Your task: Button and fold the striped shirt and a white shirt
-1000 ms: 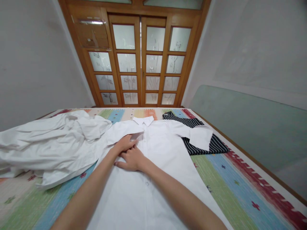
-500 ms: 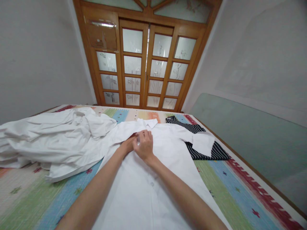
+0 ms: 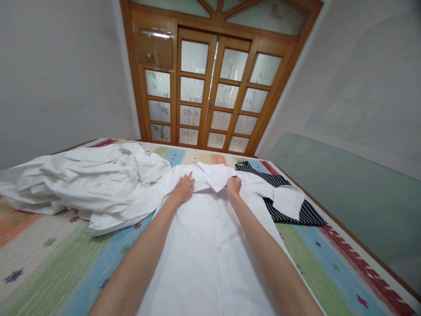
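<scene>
A white button-up shirt (image 3: 200,241) lies spread out front side up, its collar (image 3: 212,170) at the far end. My left hand (image 3: 184,188) rests on the upper chest of the shirt, left of the collar, with fingers stretched out. To the right, just below the collar, my right hand (image 3: 233,185) is closed on the shirt's fabric. Between the two hands a fold of the upper front is raised. Small buttons show down the middle of the shirt.
A crumpled white cloth (image 3: 98,180) lies on the left, meeting the shirt's sleeve. Under the right sleeve is a black-and-white striped garment (image 3: 307,213). All lie on a colourful striped bedspread (image 3: 62,259). A pale green headboard-like panel (image 3: 345,188) stands along the right; wooden glazed doors (image 3: 213,87) are behind.
My hands, which were together at the shirt's middle, have moved apart. The right hand now grips fabric further right, and the fabric below the collar has been pulled into a raised fold.
</scene>
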### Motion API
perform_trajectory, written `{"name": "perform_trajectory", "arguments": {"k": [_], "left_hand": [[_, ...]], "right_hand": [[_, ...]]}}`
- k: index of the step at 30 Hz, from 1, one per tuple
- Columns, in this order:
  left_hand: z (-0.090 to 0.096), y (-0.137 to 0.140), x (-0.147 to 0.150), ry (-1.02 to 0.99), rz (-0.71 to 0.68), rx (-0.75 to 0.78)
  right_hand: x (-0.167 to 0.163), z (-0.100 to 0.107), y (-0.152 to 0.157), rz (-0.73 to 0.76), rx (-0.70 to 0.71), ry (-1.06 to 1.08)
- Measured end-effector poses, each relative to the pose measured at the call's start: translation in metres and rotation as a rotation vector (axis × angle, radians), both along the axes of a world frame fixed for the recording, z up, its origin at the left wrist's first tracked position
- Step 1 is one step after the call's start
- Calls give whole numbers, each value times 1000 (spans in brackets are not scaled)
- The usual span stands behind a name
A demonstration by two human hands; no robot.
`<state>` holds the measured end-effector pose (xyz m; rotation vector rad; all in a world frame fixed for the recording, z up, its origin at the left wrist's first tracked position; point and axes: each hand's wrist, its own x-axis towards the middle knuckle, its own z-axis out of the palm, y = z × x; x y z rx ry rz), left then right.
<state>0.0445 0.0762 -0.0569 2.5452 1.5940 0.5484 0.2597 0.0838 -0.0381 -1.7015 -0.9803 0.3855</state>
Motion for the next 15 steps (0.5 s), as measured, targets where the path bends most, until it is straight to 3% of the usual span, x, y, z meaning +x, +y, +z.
{"name": "perform_trajectory", "arguments": {"k": [3,8,15], "left_hand": [[1,-1,-2,26,15,-10],[2,-4,-3,69,-62,-19],[1,-1,-13,-4,66,210]], "right_hand": [[23,-12,2,-54,31,182],[50,-27,-1,-67,230,509],[76,-43,-10,63,464,393]]}}
